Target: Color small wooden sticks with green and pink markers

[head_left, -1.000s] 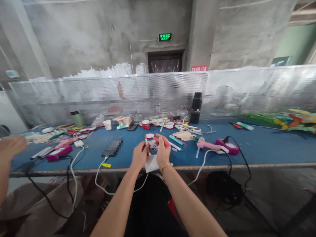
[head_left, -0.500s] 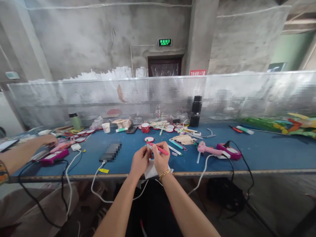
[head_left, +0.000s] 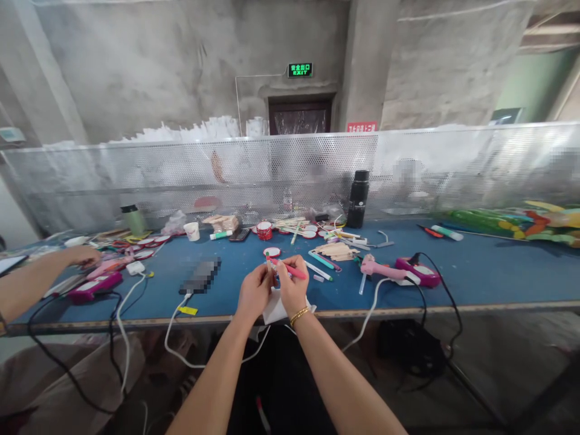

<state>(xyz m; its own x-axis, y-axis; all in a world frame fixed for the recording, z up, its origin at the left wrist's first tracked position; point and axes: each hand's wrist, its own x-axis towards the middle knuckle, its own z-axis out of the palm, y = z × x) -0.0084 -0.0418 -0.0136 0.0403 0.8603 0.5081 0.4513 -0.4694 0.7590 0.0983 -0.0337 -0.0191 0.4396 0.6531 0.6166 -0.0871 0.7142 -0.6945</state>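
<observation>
Between the fingers of my right hand (head_left: 294,289) is a pink-red marker pen (head_left: 295,271), slanting towards my left hand. My left hand (head_left: 254,293) pinches a small upright craft stick (head_left: 269,262) with a green tip; its lower part is hidden by my fingers. Both hands are close together over the table's front edge, the pen's tip end at or near the stick, though contact is hard to make out. Under them lies a white sheet of paper (head_left: 273,310). A round white disc with a red rim (head_left: 272,252) lies just beyond my hands.
Right of my hands lie loose markers (head_left: 321,260), wooden sticks (head_left: 335,251) and a pink glue gun (head_left: 383,270) with its cable. A phone (head_left: 200,275) on a white cable is at left. A black bottle (head_left: 358,199) stands behind. Another person's hand (head_left: 84,256) works far left.
The view has shifted slightly, so the scene sits a little higher and further left. My hands keep the same hold on the marker pen and the stick.
</observation>
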